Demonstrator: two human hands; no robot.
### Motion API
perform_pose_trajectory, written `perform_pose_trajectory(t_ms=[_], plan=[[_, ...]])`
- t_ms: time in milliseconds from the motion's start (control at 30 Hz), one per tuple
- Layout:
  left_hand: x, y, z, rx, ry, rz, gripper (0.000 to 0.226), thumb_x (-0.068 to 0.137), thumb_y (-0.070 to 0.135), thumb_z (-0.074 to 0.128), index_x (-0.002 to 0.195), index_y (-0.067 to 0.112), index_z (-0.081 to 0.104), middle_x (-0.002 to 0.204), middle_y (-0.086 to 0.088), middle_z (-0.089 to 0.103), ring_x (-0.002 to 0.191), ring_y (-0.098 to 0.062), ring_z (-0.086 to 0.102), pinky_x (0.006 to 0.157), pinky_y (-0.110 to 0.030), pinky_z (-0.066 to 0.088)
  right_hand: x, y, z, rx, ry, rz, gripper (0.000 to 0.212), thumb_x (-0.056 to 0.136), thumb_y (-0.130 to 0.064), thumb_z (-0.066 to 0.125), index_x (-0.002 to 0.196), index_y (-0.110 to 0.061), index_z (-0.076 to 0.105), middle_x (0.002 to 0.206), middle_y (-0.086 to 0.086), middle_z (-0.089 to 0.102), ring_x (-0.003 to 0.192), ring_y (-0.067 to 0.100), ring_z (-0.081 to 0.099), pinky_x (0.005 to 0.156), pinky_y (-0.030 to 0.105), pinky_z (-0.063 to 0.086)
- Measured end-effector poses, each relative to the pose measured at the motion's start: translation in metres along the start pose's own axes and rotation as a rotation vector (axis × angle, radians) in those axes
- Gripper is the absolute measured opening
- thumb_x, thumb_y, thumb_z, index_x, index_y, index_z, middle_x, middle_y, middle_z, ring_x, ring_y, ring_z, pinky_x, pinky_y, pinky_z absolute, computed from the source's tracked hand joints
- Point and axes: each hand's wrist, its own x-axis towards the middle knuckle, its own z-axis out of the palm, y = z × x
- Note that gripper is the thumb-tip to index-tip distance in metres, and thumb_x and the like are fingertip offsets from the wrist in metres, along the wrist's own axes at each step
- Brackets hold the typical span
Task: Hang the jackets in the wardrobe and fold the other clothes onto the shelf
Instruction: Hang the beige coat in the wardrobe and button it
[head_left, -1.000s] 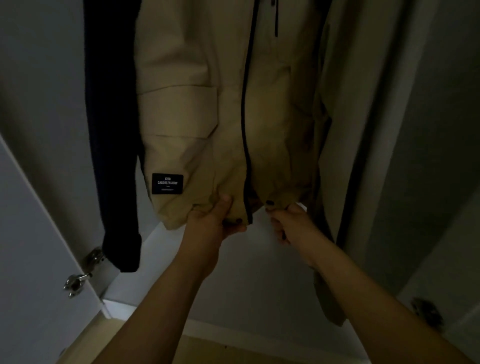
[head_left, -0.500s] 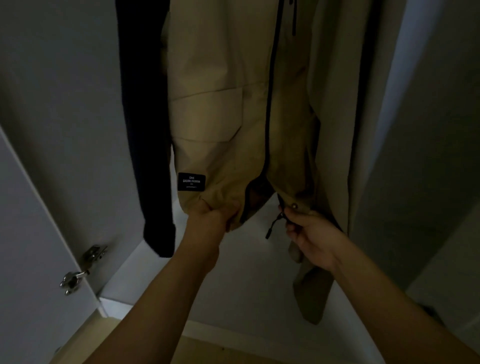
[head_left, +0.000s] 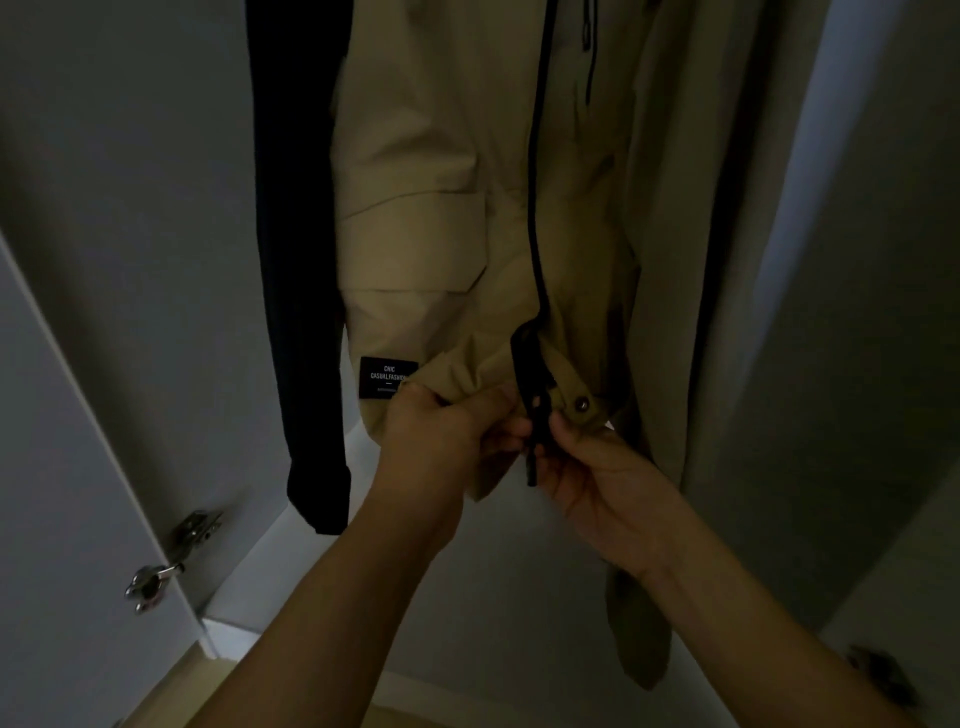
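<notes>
Both hands, left hand (head_left: 441, 436) and right hand (head_left: 602, 478), pinch the black zipper (head_left: 535, 415) at the hem of the smooth beige jacket (head_left: 431, 234); its black label (head_left: 387, 376) reads "CHIC CASUAL FASHION".

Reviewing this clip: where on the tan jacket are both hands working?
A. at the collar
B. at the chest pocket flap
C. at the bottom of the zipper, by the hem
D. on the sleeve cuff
C: the left hand bunches the hem of the jacket and the right hand pinches the zipper end beside it.
</notes>
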Motion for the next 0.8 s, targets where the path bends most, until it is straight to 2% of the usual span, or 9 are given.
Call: perform_pose_trajectory(t_ms=[33,100,233,433,500,633,800], plan=[[0.0,0.003,0.0,0.008,0.009,0.012,0.008,0.09,0.0,0.06,0.086,0.002,0.067,0.061,-0.006,0.067,0.053,-0.013,0.063,0.05,-0.02,0.051,0.0,-0.001,0.0,-0.009,-0.003,-0.01,0.022,0.08,-0.01,0.06,0.097,-0.008,0.074,0.09,0.009,0.07,0.082,0.017,0.067,0.083,0.029,0.056],[-0.001,0.01,0.0,0.007,0.01,0.041,0.009,0.089,0.0,0.061,0.083,0.003,0.066,0.059,-0.007,0.066,0.051,-0.013,0.063,0.048,-0.021,0.05,-0.001,-0.002,0.001,-0.028,-0.015,-0.016,0.02,0.079,-0.01,0.06,0.088,-0.012,0.077,0.086,0.007,0.071,0.073,0.014,0.068,0.064,0.024,0.057],[0.0,0.015,0.002,0.073,-0.03,0.113,0.003,0.088,0.002,0.063,0.086,0.002,0.065,0.06,-0.007,0.068,0.053,-0.015,0.065,0.053,-0.025,0.054,0.0,-0.003,0.002,-0.063,-0.044,-0.002,0.021,0.081,-0.009,0.058,0.093,-0.012,0.075,0.081,0.005,0.069,0.062,0.011,0.063,0.054,0.023,0.053],[0.001,0.011,0.002,0.138,-0.033,0.11,0.003,0.087,0.001,0.065,0.085,0.003,0.065,0.061,-0.007,0.067,0.054,-0.014,0.064,0.052,-0.023,0.052,0.0,-0.005,0.004,-0.079,-0.059,-0.029,0.022,0.078,-0.008,0.058,0.098,-0.007,0.069,0.075,0.003,0.068,0.058,0.008,0.062,0.054,0.019,0.053],[0.001,0.01,0.0,0.145,-0.039,0.109,0.003,0.087,0.001,0.065,0.085,0.003,0.065,0.059,-0.006,0.066,0.053,-0.013,0.063,0.052,-0.022,0.051,0.0,-0.006,0.004,-0.093,-0.048,-0.029,0.021,0.077,-0.007,0.059,0.093,-0.008,0.072,0.073,0.003,0.068,0.056,0.008,0.062,0.053,0.019,0.052],[0.0,0.011,-0.001,0.196,-0.044,0.138,0.004,0.088,0.002,0.064,0.084,0.004,0.065,0.059,-0.005,0.066,0.054,-0.014,0.064,0.052,-0.027,0.054,0.0,-0.007,0.004,-0.104,-0.043,-0.022,0.019,0.078,-0.008,0.059,0.095,-0.007,0.069,0.073,0.003,0.068,0.056,0.008,0.062,0.052,0.019,0.052],[-0.001,0.013,0.001,0.2,-0.058,0.159,0.007,0.087,-0.001,0.064,0.082,0.004,0.064,0.06,-0.007,0.066,0.055,-0.014,0.064,0.057,-0.027,0.056,0.001,-0.009,0.005,-0.108,-0.058,-0.012,0.019,0.077,-0.008,0.059,0.082,-0.013,0.077,0.071,0.002,0.069,0.056,0.007,0.062,0.054,0.019,0.053]])
